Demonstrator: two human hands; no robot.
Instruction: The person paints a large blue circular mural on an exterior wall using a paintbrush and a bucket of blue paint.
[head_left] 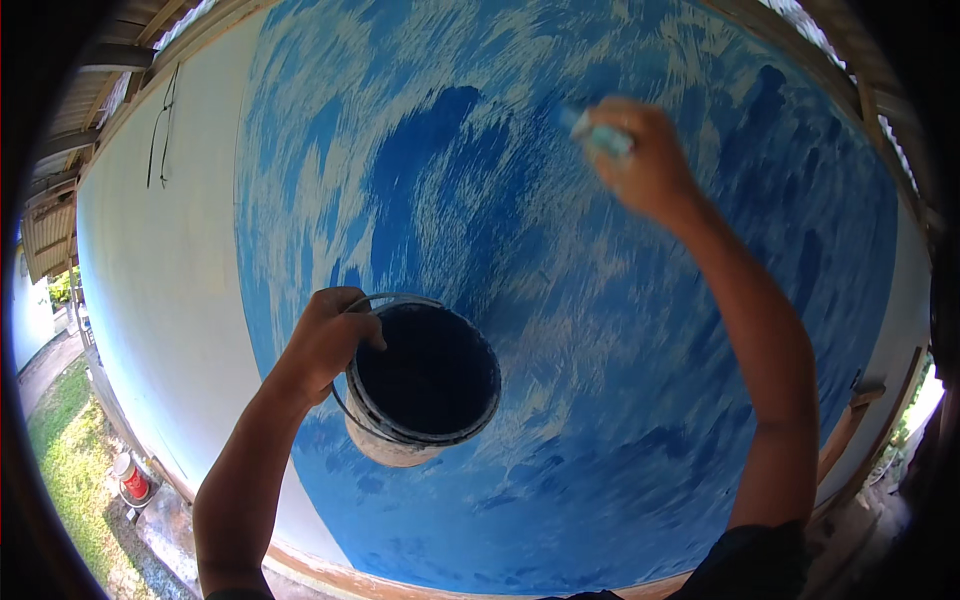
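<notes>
My left hand is closed on the rim of a paint bucket, its thumb over the edge and the wire handle beside the fingers. The bucket tips toward me, and its inside looks dark; I cannot make out how much paint it holds. Higher up to the right, my right hand grips a paintbrush with a pale blue-green handle. Motion smears the brush, whose bristle end is at or close to a large panel covered in streaky blue and whitish strokes, with darker blue patches.
Left of the blue area runs a plain white wall section with a dark cord hanging near its top. A red and white can stands by grass at lower left. A wooden piece leans at the right.
</notes>
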